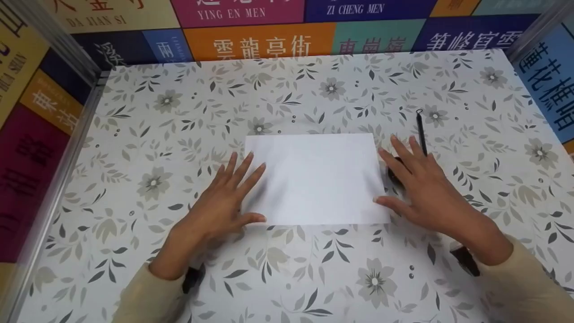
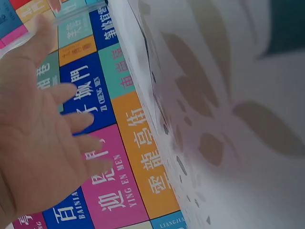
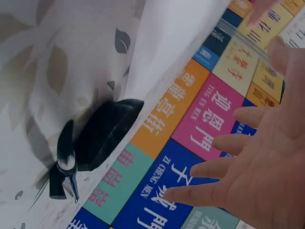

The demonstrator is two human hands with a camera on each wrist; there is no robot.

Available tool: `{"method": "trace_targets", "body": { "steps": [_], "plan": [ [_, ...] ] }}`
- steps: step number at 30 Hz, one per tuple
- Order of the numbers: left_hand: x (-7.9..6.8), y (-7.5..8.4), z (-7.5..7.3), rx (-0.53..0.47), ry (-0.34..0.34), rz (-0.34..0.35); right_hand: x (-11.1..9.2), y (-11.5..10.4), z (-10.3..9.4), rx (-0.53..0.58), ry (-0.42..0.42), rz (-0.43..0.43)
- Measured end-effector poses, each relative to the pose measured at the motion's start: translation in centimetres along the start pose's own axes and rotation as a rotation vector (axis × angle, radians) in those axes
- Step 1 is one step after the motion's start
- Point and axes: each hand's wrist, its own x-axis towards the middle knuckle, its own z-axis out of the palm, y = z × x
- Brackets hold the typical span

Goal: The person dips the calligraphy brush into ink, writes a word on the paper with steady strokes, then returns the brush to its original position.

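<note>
A blank white sheet of paper [image 1: 318,179] lies flat on the patterned table. My left hand [image 1: 219,202] is spread over its left edge, thumb by the lower left corner. At the right edge my right hand [image 1: 426,188] spreads its fingers too, thumb tip over the paper's margin. Both palms show in the wrist views, bare and raised off the tabletop. Partly hidden beneath the right hand is a black, rounded, dish-like object [image 3: 112,131]. A slim black stick like a writing brush [image 1: 421,132], with a small loop at its far end, lies beside that object.
A white cloth with grey leaves and flowers covers the table [image 1: 287,269]. Colourful panels with large characters [image 1: 260,42] stand behind it and along both sides. A clear edge strip [image 1: 58,179] runs down the left side.
</note>
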Motion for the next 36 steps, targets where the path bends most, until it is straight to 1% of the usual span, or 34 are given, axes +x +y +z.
{"method": "trace_targets", "body": {
  "steps": [2,4,6,8,11,14,15,20,21,22,25,29,33,36],
  "plan": [
    [0.1,-0.1,0.0,-0.075,-0.067,-0.018,-0.1,0.6,-0.7,0.055,0.026,0.042],
    [0.2,0.0,-0.1,-0.126,-0.126,-0.041,-0.2,1.4,-1.5,0.105,0.049,0.082],
    [0.3,0.0,-0.2,-0.159,-0.174,-0.063,-0.4,2.3,-2.4,0.158,0.062,0.146],
    [0.1,0.0,-0.3,-0.191,-0.206,-0.083,-0.5,3.4,-3.2,0.203,0.063,0.218],
    [0.1,0.0,-0.4,-0.221,-0.228,-0.109,-0.4,5.0,-4.2,0.256,0.059,0.351],
    [0.2,0.1,-0.2,-0.241,-0.226,-0.119,-0.2,6.6,-4.4,0.289,0.049,0.469],
    [0.3,0.1,-0.1,-0.287,-0.230,-0.137,0.0,7.1,-4.3,0.298,0.048,0.497],
    [0.6,0.1,0.5,-0.302,-0.211,-0.094,0.5,9.5,-3.1,0.336,-0.004,0.619],
    [0.6,0.1,0.6,-0.293,-0.212,-0.086,0.6,9.9,-2.9,0.339,-0.020,0.638],
    [0.6,0.1,0.7,-0.252,-0.204,-0.067,0.7,10.2,-2.7,0.342,-0.036,0.653],
    [0.5,0.4,0.9,-0.254,-0.200,-0.075,0.8,10.9,-2.0,0.346,-0.084,0.679],
    [0.7,0.8,1.0,-0.243,-0.192,-0.083,0.8,11.3,-1.4,0.364,-0.133,0.693],
    [0.7,0.9,1.1,-0.245,-0.196,-0.092,1.0,11.5,-1.1,0.359,-0.147,0.699],
    [0.6,0.9,1.2,-0.252,-0.194,-0.082,1.1,11.5,-0.9,0.377,-0.155,0.705]
  ]
}}
